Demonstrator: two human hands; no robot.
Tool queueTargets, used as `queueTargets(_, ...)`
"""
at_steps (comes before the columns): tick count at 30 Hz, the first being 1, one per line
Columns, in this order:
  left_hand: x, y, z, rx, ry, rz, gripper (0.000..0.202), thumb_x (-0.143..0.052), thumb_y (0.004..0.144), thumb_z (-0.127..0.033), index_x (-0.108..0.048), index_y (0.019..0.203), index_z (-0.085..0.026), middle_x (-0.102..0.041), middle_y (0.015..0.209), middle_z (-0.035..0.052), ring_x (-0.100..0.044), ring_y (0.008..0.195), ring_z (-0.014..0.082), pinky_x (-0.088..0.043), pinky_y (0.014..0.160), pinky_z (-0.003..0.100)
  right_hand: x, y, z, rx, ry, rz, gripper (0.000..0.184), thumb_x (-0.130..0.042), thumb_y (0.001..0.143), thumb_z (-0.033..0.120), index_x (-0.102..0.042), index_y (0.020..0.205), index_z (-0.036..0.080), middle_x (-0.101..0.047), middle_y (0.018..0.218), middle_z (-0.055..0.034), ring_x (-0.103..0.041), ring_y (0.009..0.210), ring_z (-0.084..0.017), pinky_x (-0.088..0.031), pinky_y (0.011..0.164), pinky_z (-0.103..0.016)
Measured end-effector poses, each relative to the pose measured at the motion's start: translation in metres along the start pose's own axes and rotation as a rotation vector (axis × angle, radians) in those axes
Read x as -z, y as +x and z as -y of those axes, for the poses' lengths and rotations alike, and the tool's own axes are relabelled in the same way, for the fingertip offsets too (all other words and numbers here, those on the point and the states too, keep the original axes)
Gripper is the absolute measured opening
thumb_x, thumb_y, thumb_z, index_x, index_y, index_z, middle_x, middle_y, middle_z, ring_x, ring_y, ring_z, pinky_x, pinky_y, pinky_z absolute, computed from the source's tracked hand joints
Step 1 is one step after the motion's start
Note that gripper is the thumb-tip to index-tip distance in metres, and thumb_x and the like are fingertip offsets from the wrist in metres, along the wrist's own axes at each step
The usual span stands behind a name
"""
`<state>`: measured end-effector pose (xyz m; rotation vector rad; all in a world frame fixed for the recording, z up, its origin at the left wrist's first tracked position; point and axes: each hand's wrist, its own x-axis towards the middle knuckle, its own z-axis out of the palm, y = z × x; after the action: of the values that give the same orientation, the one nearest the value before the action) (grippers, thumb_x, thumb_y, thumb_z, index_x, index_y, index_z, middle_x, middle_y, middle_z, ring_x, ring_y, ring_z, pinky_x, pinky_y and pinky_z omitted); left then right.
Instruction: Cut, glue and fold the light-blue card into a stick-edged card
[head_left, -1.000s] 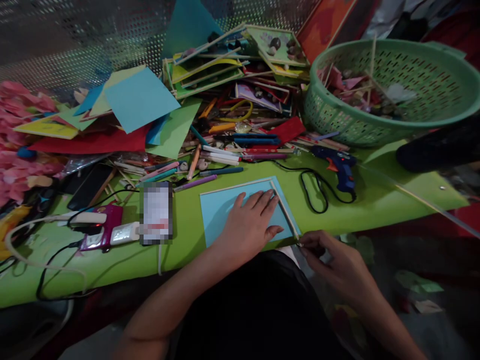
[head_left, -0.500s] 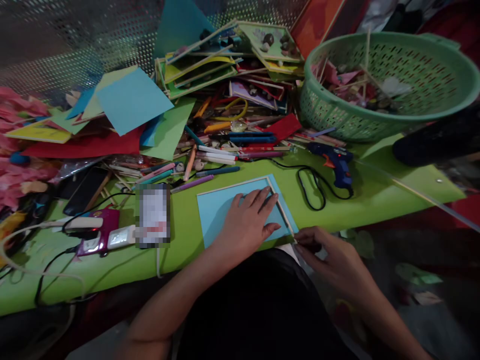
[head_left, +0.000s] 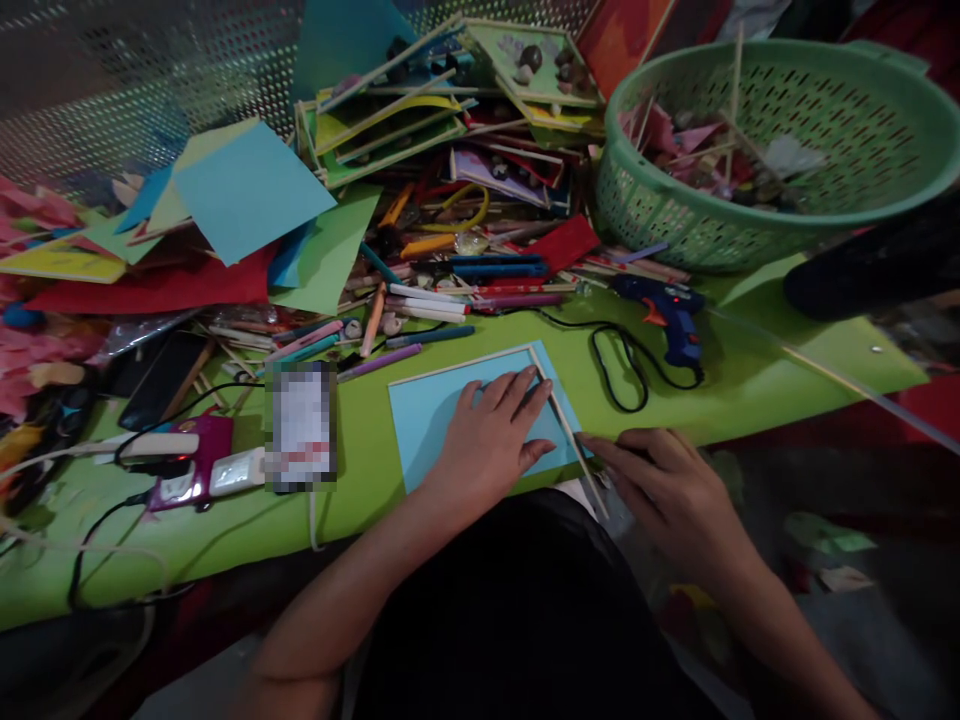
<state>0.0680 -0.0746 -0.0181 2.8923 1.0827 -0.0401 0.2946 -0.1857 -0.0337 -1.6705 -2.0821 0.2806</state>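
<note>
My left hand [head_left: 499, 425] lies flat with spread fingers on a blue sheet of paper [head_left: 424, 425]. Its fingertips reach a thin wooden stick [head_left: 568, 425] along the sheet's right edge. The stick's near end sticks out past the sheet and the table edge. At the lower right corner of the sheet, my right hand [head_left: 671, 490] touches the stick with a fingertip; its thumb is apart from the index finger, to the right of the stick. Another thin stick [head_left: 461, 366] runs along the sheet's far edge. My left hand hides the middle of the sheet.
A blue glue gun [head_left: 671, 315] with a black cord lies to the right on the green table [head_left: 480, 525]. Behind are a green basket [head_left: 750, 215], pens, and a pile of framed cards [head_left: 397, 140]. A power strip [head_left: 214, 450] and a blurred-out phone-like object [head_left: 302, 425] stand left.
My right hand has let go of the stick's near end and moved slightly up along it, baring that end. My left hand stays on the sheet. The view has shifted slightly.
</note>
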Motion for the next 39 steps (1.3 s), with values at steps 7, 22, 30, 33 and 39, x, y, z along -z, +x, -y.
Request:
queueTargets(7,0.0,0.001,0.001,0.016,0.01,-0.01,0.065,-0.045,0.107,-0.055,-0.039,0.163,-0.022,-0.039,0.17,0.0077,-0.044,0.146,0.0284,-0.041,0.116,0.049,-0.005,-0.002,-0.005,0.058,-0.065,-0.011,0.044,-0.053,0.101,0.014,-0.07,0.14,0.024,-0.064,0.1,-0.0105,-0.062,0.091,-0.025,-0.053,0.084,-0.041)
queueTargets(22,0.002,0.0,0.005,0.03,-0.043,0.004,0.065,-0.042,0.108,-0.055,-0.038,0.163,-0.019,-0.039,0.17,0.0091,-0.041,0.151,0.028,-0.039,0.12,0.05,-0.014,0.001,-0.016,0.12,-0.039,-0.054,0.042,-0.055,0.103,0.017,-0.066,0.143,0.02,-0.061,0.097,-0.0075,-0.06,0.087,-0.022,-0.048,0.078,-0.036)
queueTargets(30,0.01,-0.011,0.014,0.072,-0.032,-0.039,0.067,-0.037,0.109,-0.056,-0.036,0.164,-0.017,-0.035,0.172,0.0078,-0.033,0.158,0.0279,-0.033,0.127,0.048,-0.014,-0.006,-0.027,0.076,0.037,-0.01,0.044,-0.049,0.106,0.032,-0.06,0.149,0.028,-0.063,0.105,-0.009,-0.063,0.088,-0.026,-0.049,0.081,-0.043)
queueTargets(33,0.012,-0.011,0.026,0.159,-0.037,-0.042,0.07,-0.035,0.109,-0.058,-0.036,0.164,-0.015,-0.034,0.172,0.0101,-0.029,0.16,0.0298,-0.03,0.128,0.048,-0.013,-0.006,-0.028,0.044,0.067,-0.006,0.043,-0.05,0.104,0.038,-0.064,0.144,0.03,-0.065,0.104,-0.0097,-0.065,0.086,-0.029,-0.051,0.078,-0.046)
queueTargets(39,0.006,-0.009,0.037,0.249,-0.066,-0.046,0.073,-0.038,0.108,-0.059,-0.037,0.163,-0.012,-0.035,0.171,0.0151,-0.034,0.157,0.034,-0.03,0.128,0.054,-0.014,-0.007,-0.033,-0.019,0.063,0.004,0.043,-0.049,0.103,0.047,-0.068,0.138,0.03,-0.068,0.102,-0.01,-0.069,0.087,-0.031,-0.055,0.08,-0.048)
